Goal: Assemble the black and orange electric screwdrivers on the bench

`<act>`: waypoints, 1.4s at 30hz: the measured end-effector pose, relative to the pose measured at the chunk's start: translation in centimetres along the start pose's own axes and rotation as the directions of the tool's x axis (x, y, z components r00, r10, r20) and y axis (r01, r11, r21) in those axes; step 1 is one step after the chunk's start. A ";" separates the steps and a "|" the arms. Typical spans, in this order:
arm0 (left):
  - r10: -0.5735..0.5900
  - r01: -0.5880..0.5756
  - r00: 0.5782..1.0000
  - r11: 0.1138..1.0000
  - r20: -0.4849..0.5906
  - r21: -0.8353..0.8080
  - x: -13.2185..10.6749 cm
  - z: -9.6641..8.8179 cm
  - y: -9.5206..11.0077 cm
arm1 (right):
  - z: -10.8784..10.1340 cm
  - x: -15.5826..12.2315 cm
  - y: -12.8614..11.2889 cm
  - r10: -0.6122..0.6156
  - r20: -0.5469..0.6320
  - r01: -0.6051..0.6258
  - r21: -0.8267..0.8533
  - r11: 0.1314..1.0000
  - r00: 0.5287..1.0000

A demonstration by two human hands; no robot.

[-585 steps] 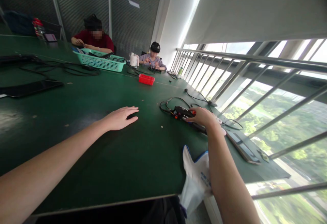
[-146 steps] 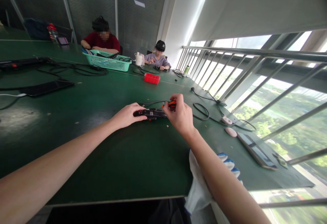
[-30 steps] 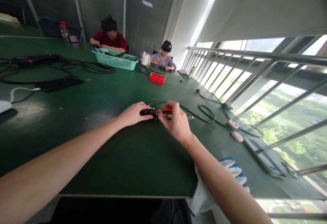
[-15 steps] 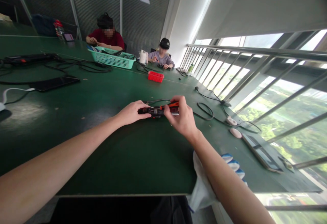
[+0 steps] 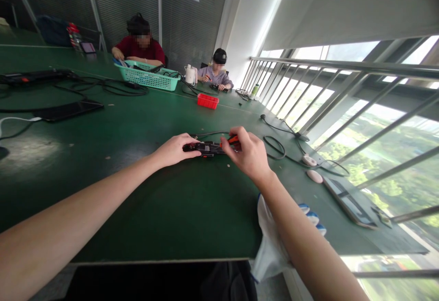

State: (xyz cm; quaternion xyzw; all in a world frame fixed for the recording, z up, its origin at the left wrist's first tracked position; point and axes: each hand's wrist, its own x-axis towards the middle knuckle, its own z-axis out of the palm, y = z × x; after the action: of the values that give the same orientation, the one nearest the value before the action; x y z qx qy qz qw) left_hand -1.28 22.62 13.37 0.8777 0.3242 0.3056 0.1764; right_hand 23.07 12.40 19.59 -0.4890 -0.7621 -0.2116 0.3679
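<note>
My left hand (image 5: 175, 150) is closed around the left end of a long, narrow black device (image 5: 207, 149) with a small red part on its near side, lying on the green table. In my right hand (image 5: 249, 153) is an orange-and-black screwdriver (image 5: 233, 141), gripped by its handle over the device's right end. The screwdriver's tip is too small to make out. Part of the device's right end is hidden by my right fingers. Behind the device runs a thin dark cable (image 5: 211, 133).
A red tray (image 5: 207, 101) and a turquoise basket (image 5: 146, 80) of dark items stand farther back. Two people sit across the table. White-and-blue gloves (image 5: 270, 241) lie by my right forearm. At right are a looped cable (image 5: 274, 147), a flat framed panel (image 5: 350, 202) and a metal railing.
My right hand and the screwdriver have shifted slightly relative to the device, the screwdriver now showing less. My left hand keeps its hold. The far-left person's hand has moved toward the basket.
</note>
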 end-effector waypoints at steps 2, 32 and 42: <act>-0.005 0.005 1.000 1.000 0.003 -0.001 0.0 0.0 0.0 | 0.0 0.0 0.0 -0.007 -0.010 0.007 0.016 1.000 1.000; -0.005 0.005 1.000 1.000 -0.006 -0.009 0.0 0.0 0.0 | 1.2 -0.4 -1.0 0.114 -0.191 -0.103 0.066 0.992 0.975; 0.004 -0.004 1.000 1.000 0.002 -0.021 0.0 -0.1 0.0 | 2.7 -0.2 -2.6 0.022 -0.027 -0.018 0.132 0.991 0.999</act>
State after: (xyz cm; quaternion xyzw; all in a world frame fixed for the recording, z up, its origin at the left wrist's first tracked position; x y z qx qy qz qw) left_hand -1.28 22.63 13.44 0.8769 0.3189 0.3083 0.1853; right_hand 19.79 12.96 17.84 -0.4682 -0.7641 -0.1643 0.4122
